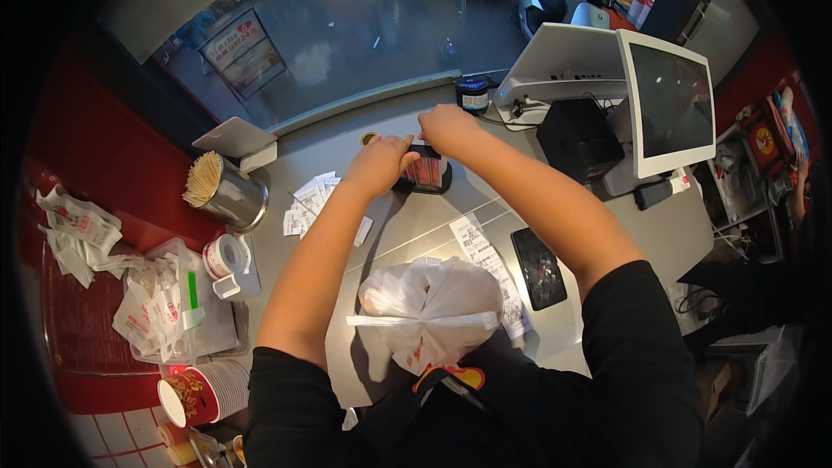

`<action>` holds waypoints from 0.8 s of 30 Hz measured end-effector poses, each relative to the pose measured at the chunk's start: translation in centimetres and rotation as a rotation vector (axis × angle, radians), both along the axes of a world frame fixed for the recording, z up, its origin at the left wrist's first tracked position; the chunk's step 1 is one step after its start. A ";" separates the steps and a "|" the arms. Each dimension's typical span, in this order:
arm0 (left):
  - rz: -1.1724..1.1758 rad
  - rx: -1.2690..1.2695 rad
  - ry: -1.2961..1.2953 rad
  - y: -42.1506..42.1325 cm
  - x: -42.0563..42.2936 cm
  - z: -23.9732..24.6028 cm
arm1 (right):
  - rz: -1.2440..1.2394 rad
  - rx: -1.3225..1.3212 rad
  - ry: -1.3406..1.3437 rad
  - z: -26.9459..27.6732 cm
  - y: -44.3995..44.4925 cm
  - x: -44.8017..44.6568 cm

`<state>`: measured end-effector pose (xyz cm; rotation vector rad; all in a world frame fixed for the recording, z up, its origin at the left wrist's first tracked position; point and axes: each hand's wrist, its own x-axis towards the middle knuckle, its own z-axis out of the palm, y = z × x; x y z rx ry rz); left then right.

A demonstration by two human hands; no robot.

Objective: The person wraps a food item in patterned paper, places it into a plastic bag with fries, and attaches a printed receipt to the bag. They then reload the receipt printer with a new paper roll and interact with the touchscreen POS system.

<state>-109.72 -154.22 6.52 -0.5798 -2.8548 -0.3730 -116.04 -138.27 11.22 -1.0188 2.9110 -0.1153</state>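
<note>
My left hand point(383, 166) is at the upper left of a small black device point(429, 175) with a glossy, reddish face. Its thumb lies along the device's top edge; whether it grips is unclear. Just right of it and slightly farther off, my right hand point(448, 129) is curled, its fingertips partly hidden near that same edge. Nearer my body a tied white plastic bag point(429, 305) stands on the counter. A long printed receipt point(487, 266) lies to the bag's right, beside a black smartphone point(539, 268). More printed slips point(312, 205) lie left of the device.
On the left are a metal canister of wooden sticks point(237, 198), a clear plastic bin of packets point(214, 331) and stacked paper cups point(224, 390). At right stand a black box-shaped machine point(580, 140) and a white-framed screen point(673, 104). A window point(364, 32) borders the far side.
</note>
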 end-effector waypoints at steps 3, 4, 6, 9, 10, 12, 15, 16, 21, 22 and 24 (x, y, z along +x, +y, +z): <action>0.032 0.016 0.029 0.4 0.7 0.0 | -0.148 0.003 -0.022 0.8 -1.4 1.1; 0.046 0.001 0.057 0.7 0.6 0.0 | -0.198 -0.008 -0.013 0.8 -1.5 1.2; 0.081 -0.028 0.109 1.2 0.7 -0.1 | -0.235 -0.024 -0.016 1.0 -1.5 1.3; 0.136 -0.060 0.095 1.4 1.2 0.0 | -0.255 -0.165 -0.027 0.8 -0.4 0.8; 0.157 -0.067 0.068 1.5 1.3 0.2 | -0.308 -0.298 -0.014 -0.2 0.6 0.6; 0.194 -0.078 0.015 1.9 1.2 0.6 | -0.394 -0.557 0.025 -3.1 3.0 -0.3; 0.203 -0.042 0.038 2.1 1.2 0.4 | -0.267 -0.442 -0.049 -6.0 5.2 2.0; 0.217 -0.041 -0.001 2.0 1.1 0.5 | -0.223 -0.571 -0.030 -6.5 4.9 3.0; 0.333 -0.150 0.107 1.8 2.0 0.0 | -0.167 -0.813 -0.006 -7.8 5.1 4.8; 0.382 -0.091 0.137 1.9 2.7 0.5 | -0.110 -0.852 0.035 -8.2 5.7 5.6; 0.431 0.190 0.049 1.2 5.3 4.0 | -0.158 -1.055 -0.126 -7.8 7.6 7.7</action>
